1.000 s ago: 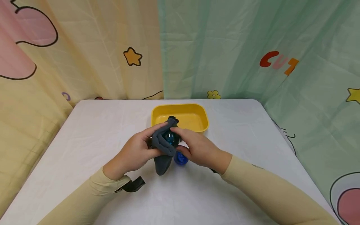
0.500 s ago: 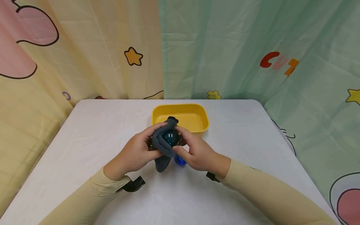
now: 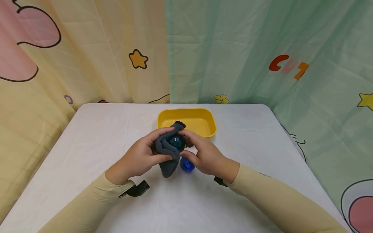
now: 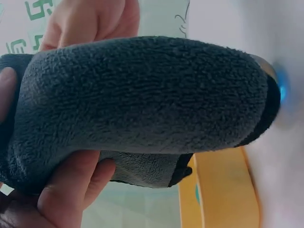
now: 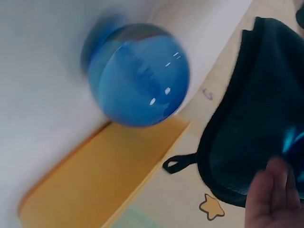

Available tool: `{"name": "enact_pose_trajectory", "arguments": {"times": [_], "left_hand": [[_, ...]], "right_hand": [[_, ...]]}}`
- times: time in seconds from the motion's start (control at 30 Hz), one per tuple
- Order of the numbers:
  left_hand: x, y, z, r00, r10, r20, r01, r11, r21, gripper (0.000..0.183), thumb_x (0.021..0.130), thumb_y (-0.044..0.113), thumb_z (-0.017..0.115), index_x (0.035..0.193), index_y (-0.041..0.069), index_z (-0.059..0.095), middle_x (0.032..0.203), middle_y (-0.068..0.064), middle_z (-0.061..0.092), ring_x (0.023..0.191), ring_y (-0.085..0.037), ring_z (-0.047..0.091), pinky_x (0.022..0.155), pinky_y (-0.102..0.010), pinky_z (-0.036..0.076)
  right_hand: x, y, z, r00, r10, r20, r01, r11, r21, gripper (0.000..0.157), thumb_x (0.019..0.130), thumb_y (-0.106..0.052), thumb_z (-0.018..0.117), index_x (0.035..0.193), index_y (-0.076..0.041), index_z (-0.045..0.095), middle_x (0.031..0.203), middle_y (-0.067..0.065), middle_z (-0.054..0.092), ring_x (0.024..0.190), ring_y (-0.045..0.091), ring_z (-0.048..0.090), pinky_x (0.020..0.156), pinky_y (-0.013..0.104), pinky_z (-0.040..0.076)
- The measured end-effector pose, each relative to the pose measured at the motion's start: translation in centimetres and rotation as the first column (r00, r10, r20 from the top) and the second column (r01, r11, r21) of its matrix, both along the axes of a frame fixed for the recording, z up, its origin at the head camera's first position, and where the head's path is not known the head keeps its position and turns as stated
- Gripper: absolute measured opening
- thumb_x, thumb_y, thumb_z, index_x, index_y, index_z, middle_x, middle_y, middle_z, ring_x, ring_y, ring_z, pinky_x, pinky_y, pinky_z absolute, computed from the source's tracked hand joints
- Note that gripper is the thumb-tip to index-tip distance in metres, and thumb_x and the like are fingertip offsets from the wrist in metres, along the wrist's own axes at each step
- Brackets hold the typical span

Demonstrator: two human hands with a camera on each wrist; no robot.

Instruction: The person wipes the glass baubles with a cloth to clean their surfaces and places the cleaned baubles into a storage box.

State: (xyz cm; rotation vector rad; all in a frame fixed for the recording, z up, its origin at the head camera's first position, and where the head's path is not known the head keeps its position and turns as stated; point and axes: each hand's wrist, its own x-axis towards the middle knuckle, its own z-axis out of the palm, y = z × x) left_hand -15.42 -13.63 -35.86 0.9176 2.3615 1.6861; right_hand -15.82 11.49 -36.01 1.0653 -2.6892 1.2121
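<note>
My left hand (image 3: 138, 157) has the grey cloth (image 3: 167, 169) wrapped on the left of a teal ball (image 3: 177, 142), my right hand (image 3: 208, 157) pinching its right, so it's smack between them. Cloth's long axis points away from me. Blue ball (image 3: 187, 165) on the surface (image 3: 250, 142) below, yellow tray (image 3: 207, 124) beyond.

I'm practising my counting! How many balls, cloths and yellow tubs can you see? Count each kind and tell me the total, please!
Balls: 2 (a dark teal ball and a blue ball)
Cloths: 1 (a grey cloth)
Yellow tubs: 1 (a yellow tub)
Total: 4
</note>
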Motion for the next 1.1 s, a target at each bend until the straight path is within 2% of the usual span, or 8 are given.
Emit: {"name": "enact_pose_trajectory", "arguments": {"times": [0.13,0.2,0.4,0.67,0.73,0.83,0.97,1.1], "left_hand": [[0.2,0.5,-0.4,0.999,-0.003,-0.035,0.002,1.000,-0.023,0.077,0.086,0.000,0.084,0.154,0.015,0.050,0.145,-0.019,0.063,0.107,-0.025,0.075,0.091,-0.030,0.062],[0.3,0.6,-0.6,0.999,0.001,-0.041,-0.002,0.999,-0.032,0.077,0.087,0.001,0.084,0.154,0.015,0.050,0.147,-0.019,0.062,0.108,-0.024,0.074,0.092,-0.029,0.062],[0.5,1.0,-0.6,0.995,0.094,-0.040,-0.096,0.994,-0.051,0.080,0.086,0.004,0.086,0.155,0.017,0.050,0.144,-0.016,0.064,0.093,-0.020,0.072,0.081,-0.027,0.062],[0.4,1.0,-0.6,0.998,0.066,-0.021,-0.067,0.996,-0.061,0.079,0.086,0.006,0.086,0.155,0.017,0.050,0.143,-0.016,0.065,0.100,-0.020,0.074,0.087,-0.028,0.062],[0.5,0.9,-0.7,0.998,0.043,-0.035,-0.045,0.997,-0.068,0.077,0.087,0.005,0.086,0.155,0.016,0.050,0.144,-0.016,0.065,0.106,-0.022,0.075,0.091,-0.028,0.061],[0.6,0.9,-0.9,0.999,0.005,-0.050,-0.009,0.997,-0.074,0.075,0.086,0.004,0.086,0.153,0.014,0.053,0.146,-0.016,0.064,0.115,-0.026,0.073,0.097,-0.028,0.059],[0.7,1.0,-1.1,0.998,-0.026,-0.049,0.023,0.997,-0.074,0.074,0.085,0.003,0.086,0.152,0.013,0.054,0.150,-0.014,0.061,0.125,-0.028,0.069,0.104,-0.028,0.056],[0.7,1.1,-1.1,0.997,-0.004,-0.077,-0.003,0.996,-0.089,0.076,0.085,0.003,0.087,0.152,0.013,0.053,0.145,-0.016,0.064,0.114,-0.024,0.072,0.095,-0.027,0.060]], "right_hand": [[0.0,0.1,-0.2,0.951,0.065,0.303,-0.019,0.988,-0.152,0.047,0.109,-0.015,0.059,0.149,0.002,0.040,0.103,0.015,0.075,0.087,0.018,0.072,0.084,0.030,0.064],[0.1,0.2,-0.3,0.935,0.074,0.346,-0.018,0.987,-0.162,0.043,0.112,-0.017,0.052,0.148,0.005,0.041,0.105,0.017,0.076,0.088,0.018,0.074,0.084,0.029,0.064],[0.3,0.6,-0.4,0.999,0.052,-0.007,-0.051,0.993,0.106,0.065,0.107,-0.020,0.063,0.161,-0.003,0.030,0.136,0.010,0.069,0.113,0.018,0.071,0.102,0.036,0.060],[-0.2,1.2,-0.3,0.939,0.058,-0.340,0.035,0.965,0.262,0.070,0.094,-0.021,0.081,0.151,-0.001,0.047,0.139,0.012,0.068,0.125,0.027,0.067,0.109,0.042,0.056],[-0.2,1.3,-0.3,0.962,0.067,-0.264,-0.002,0.970,0.242,0.068,0.095,-0.022,0.080,0.150,0.000,0.048,0.138,0.011,0.068,0.122,0.024,0.067,0.107,0.040,0.057],[0.0,1.2,-0.4,0.996,0.081,0.028,-0.084,0.988,0.131,0.057,0.101,-0.021,0.073,0.148,-0.001,0.049,0.131,0.009,0.070,0.111,0.020,0.069,0.101,0.037,0.060],[0.3,1.2,-0.7,0.927,0.095,0.363,-0.078,0.995,-0.062,0.036,0.109,-0.021,0.058,0.140,-0.001,0.057,0.117,0.009,0.075,0.097,0.017,0.070,0.093,0.030,0.062],[0.6,0.9,-1.2,0.967,0.092,0.236,-0.082,0.995,-0.051,0.040,0.111,-0.023,0.054,0.144,-0.001,0.051,0.121,0.008,0.073,0.101,0.015,0.069,0.096,0.029,0.060]]}}
